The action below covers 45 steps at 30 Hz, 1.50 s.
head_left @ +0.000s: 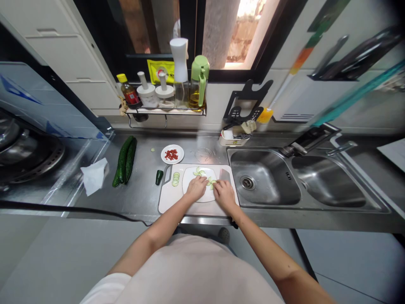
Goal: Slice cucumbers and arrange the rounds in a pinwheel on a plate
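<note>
A white plate (pixel 207 197) with rounded corners rests on the light cutting board (pixel 169 203). Thin cucumber slices (pixel 199 171) are fanned out near its far edge, with more by my fingertips in the middle. My left hand (pixel 196 188) is over the plate, its fingers curled and closed at a cucumber slice. From the right, my right hand (pixel 224 195) reaches in with its fingertips pinched on a slice at the same cluster. A short row of cucumber slices (pixel 175 179) lies on the board's left part. Just left of the board is a cucumber end piece (pixel 159 177).
Whole cucumbers (pixel 125 160) and a white paper (pixel 94 175) lie leftward. Behind the board stands a small plate (pixel 163 157) of chopped red pieces (pixel 171 155). A double sink (pixel 265 179) is at the right. Bottles and jars fill a wall rack (pixel 167 111).
</note>
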Tool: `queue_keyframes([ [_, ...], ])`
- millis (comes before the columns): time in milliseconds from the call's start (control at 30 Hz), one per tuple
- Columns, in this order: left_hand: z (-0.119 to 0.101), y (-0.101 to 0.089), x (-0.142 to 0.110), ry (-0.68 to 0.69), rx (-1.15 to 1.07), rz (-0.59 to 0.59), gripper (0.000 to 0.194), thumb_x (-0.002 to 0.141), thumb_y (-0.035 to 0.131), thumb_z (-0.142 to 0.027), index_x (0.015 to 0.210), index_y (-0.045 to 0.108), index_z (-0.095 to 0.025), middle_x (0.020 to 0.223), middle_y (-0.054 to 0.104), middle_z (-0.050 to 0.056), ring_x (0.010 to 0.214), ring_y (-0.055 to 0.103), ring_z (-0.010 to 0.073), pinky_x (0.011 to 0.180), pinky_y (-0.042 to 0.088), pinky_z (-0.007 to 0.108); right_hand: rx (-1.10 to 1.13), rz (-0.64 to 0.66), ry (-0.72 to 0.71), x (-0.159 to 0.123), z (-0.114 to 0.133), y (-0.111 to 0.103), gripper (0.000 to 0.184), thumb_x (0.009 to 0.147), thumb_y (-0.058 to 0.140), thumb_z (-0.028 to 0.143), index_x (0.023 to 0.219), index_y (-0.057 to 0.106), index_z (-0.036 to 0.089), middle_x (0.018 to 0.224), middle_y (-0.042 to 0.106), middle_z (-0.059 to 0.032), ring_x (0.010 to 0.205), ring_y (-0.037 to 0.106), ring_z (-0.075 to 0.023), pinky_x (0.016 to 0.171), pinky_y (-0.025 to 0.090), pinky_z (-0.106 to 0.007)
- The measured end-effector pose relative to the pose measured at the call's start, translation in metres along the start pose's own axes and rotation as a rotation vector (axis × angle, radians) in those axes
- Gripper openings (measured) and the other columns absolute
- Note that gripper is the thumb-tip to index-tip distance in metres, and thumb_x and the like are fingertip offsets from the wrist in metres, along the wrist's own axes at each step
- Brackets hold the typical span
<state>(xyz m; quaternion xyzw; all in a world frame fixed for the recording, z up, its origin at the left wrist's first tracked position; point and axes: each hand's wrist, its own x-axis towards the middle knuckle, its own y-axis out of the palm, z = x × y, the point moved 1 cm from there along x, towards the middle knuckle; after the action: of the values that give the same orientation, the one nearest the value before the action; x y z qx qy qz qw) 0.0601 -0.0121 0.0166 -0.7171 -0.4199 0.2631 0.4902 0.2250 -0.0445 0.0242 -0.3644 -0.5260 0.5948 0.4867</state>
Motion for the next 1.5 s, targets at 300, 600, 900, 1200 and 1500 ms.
queue_keyframes([
  [300,-0.003,-0.002,0.017,-0.154,0.001,-0.051,0.027,0.093,0.043,-0.031,0.099,0.067,-0.022,0.105,0.057,0.007,0.104,0.046,0.0209,0.084,0.043,0.031,-0.057,-0.058,0.189,0.005,0.007,0.001,0.026,0.091,0.047,0.035,0.093,0.068,0.021,0.095,0.056,-0.0080,0.092,0.040,-0.0225,0.076,0.029,-0.031],
  [600,0.000,0.001,0.024,-0.177,-0.025,-0.028,0.023,0.091,0.048,-0.031,0.103,0.066,-0.024,0.105,0.055,0.005,0.105,0.044,0.0200,0.083,0.043,0.029,-0.068,-0.012,0.221,0.008,0.011,0.000,0.025,0.091,0.048,0.036,0.097,0.068,0.023,0.094,0.056,-0.0071,0.089,0.040,-0.0213,0.073,0.025,-0.031],
  [900,-0.001,0.000,0.033,-0.245,-0.004,0.025,0.027,0.088,0.054,-0.037,0.110,0.063,-0.024,0.109,0.052,0.007,0.107,0.043,0.0224,0.085,0.042,0.032,-0.099,0.054,0.237,0.007,0.018,0.002,0.025,0.092,0.045,0.034,0.100,0.067,0.023,0.096,0.057,-0.0077,0.091,0.041,-0.0220,0.075,0.026,-0.031],
  [1200,-0.001,-0.005,0.035,-0.152,-0.021,0.045,0.027,0.088,0.052,-0.032,0.113,0.063,-0.031,0.109,0.049,0.005,0.106,0.043,0.0216,0.085,0.043,0.032,-0.087,0.044,0.227,0.007,0.015,0.009,0.027,0.093,0.043,0.033,0.093,0.068,0.023,0.092,0.058,-0.0075,0.089,0.042,-0.0213,0.075,0.025,-0.031],
  [1500,0.000,-0.011,0.037,-0.127,0.011,0.092,0.027,0.088,0.051,-0.032,0.112,0.063,-0.031,0.109,0.048,0.006,0.109,0.042,0.0226,0.087,0.043,0.034,-0.078,-0.003,0.216,0.006,0.016,0.012,0.025,0.092,0.045,0.033,0.092,0.068,0.024,0.091,0.059,-0.0072,0.088,0.042,-0.0213,0.073,0.024,-0.031],
])
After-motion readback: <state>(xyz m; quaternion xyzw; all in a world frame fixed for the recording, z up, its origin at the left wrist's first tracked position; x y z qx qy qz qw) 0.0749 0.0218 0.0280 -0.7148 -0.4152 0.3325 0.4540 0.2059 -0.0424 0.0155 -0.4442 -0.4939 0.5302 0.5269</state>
